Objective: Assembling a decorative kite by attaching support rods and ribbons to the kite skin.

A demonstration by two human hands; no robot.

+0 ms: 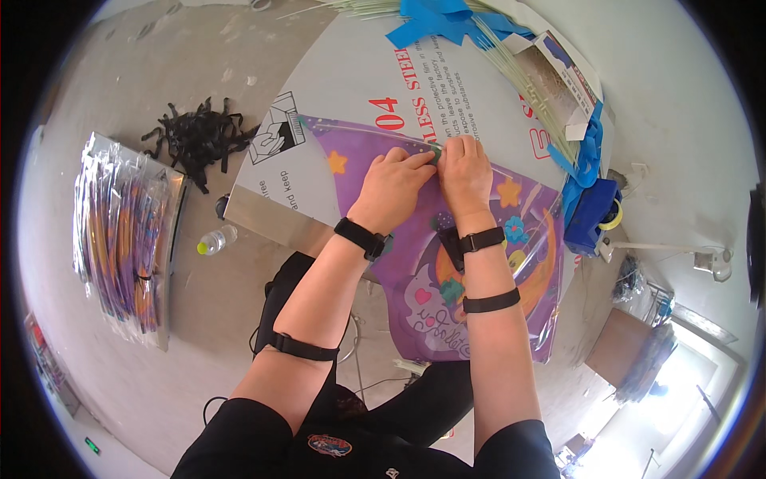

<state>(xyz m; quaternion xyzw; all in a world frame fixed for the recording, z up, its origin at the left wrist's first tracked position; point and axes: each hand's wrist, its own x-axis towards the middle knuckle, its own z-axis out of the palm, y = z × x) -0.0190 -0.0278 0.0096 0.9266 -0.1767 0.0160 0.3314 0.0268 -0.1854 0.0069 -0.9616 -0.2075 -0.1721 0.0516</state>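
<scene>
A purple, kite-like printed sheet point(363, 156) with stars, flowers and a crescent moon lies over the near part of the table point(335, 88) and hangs down toward my lap. My left hand point(392, 185) is closed at its far edge, fingertips pressed together beside a small dark green piece. Right beside it, my right hand point(466, 177) pinches the same edge with curled fingers. What exactly sits between the fingertips is hidden. A thin pale line, perhaps a rod, runs along that edge. Black straps circle both wrists and forearms.
Pale thin rods point(531, 96), blue strips point(435, 22) and an open carton point(578, 120) lie along the table's far right. A blue tape dispenser point(586, 219) sits right. At left are black strips point(199, 144), a bottle point(219, 239) and a plastic-wrapped bundle point(124, 239).
</scene>
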